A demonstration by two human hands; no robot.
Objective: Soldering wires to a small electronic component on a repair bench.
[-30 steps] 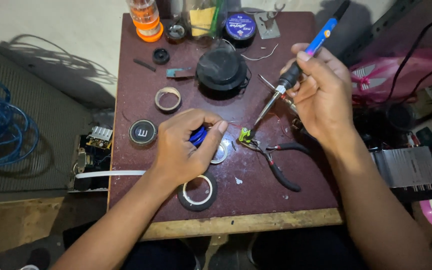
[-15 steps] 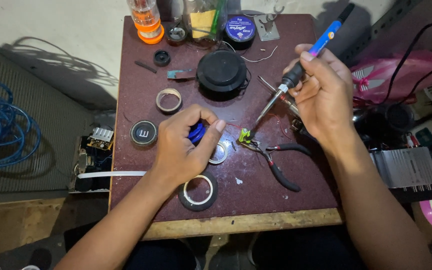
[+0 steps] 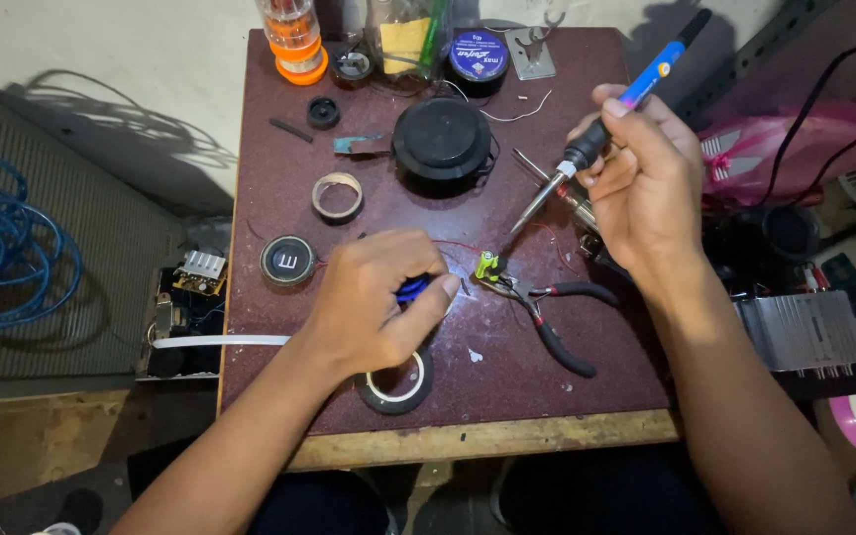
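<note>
1. Blue and black, the soldering iron slants down across the right half of the bench, its handle high near the back edge and its metal tip low, just above a small yellow-green part.
2. That part sits near the middle of the bench, held at the nose of the black-handled pliers lying flat, with thin red wire trailing beside it.
3. Right hand is closed around the iron's black collar in a pen-like hold, thumb on top, wrist raised clear of the surface.
4. Left hand rests knuckles-up just left of the part, fingers curled shut on a small blue thing; only a sliver shows, so I cannot tell what it is.
5. Just below that hand lies a black tape roll, close to the front edge.
6. Open maroon surface shows at front right, beyond the pliers handles.
7. Further back, a round black lid, a tan tape ring and a black dial stand well apart from the tip.
8. Left of the bench, blue cable lies coiled on the floor.
</note>
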